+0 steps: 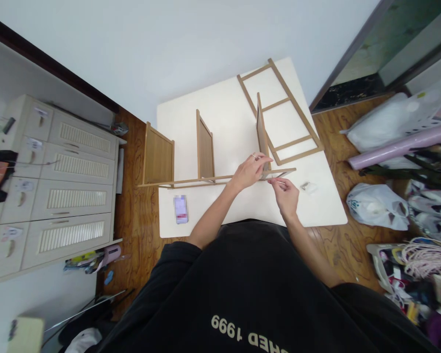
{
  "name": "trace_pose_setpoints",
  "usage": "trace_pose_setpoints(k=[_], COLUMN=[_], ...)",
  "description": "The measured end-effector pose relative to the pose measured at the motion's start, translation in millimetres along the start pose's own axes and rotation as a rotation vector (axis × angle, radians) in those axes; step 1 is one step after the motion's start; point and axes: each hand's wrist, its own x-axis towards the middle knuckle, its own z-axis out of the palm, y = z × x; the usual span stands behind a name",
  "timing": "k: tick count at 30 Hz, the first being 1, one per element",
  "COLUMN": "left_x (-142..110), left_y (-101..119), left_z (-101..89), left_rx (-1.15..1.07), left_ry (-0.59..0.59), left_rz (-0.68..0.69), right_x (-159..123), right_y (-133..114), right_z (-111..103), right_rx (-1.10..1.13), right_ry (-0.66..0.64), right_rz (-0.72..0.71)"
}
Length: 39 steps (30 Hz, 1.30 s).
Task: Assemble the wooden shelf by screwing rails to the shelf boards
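A partly assembled wooden shelf lies on its side, its long side frame (191, 182) running along the near part of the table. Three shelf boards rise from that frame: a left board (158, 156), a middle board (206, 149) and a right board (261, 128). My left hand (249, 171) is closed around the near end of the right board, where it meets the frame. Just to its right, my right hand (285, 195) pinches at the frame's near edge. What sits between its fingertips is too small to name.
A second wooden ladder-like frame (297, 113) lies flat at the back right of the white table (220, 215). A small clear plastic bag (309, 187) lies right of my hands, a phone (181, 209) at the left. Plastic bags (377, 206) and a drawer cabinet (59, 181) flank the table.
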Motion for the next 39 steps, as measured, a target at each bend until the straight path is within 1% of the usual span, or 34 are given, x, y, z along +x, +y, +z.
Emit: trace_pose_setpoints(k=[3, 4, 6, 9, 15, 20, 26, 30, 35, 39], left_x=[14, 17, 20, 19, 17, 19, 22, 24, 24, 23], left_y=[-9, -12, -14, -15, -17, -18, -11, -8, -8, -4], left_z=[0.4, 1.4, 4.1, 7.7, 11.3, 13.2, 7.5, 10.1, 14.0, 10.6], left_rx=[-0.080, -0.117, -0.189, -0.266, -0.318, -0.338, -0.286, -0.235, -0.192, -0.221], left_ry=[-0.108, -0.128, -0.130, -0.102, -0.122, -0.102, -0.145, -0.125, -0.107, -0.116], left_rz=[-0.003, -0.008, -0.036, -0.090, -0.108, -0.129, -0.208, -0.197, -0.191, -0.201], right_x=[0, 0, 0, 0, -1, 1, 4, 4, 7, 6], right_y=[-3, -4, -7, -9, -14, -18, -18, -20, -23, -21], right_z=[2, 3, 4, 4, 4, 2, 4, 4, 3, 3], right_rx=[0.027, 0.034, 0.045, 0.071, 0.071, 0.044, 0.023, 0.021, 0.053, 0.046], right_ry=[0.021, 0.024, 0.020, 0.001, -0.005, -0.010, -0.020, -0.022, 0.014, -0.023], right_rz=[0.037, 0.047, 0.059, 0.065, 0.072, 0.065, 0.058, 0.055, 0.058, 0.056])
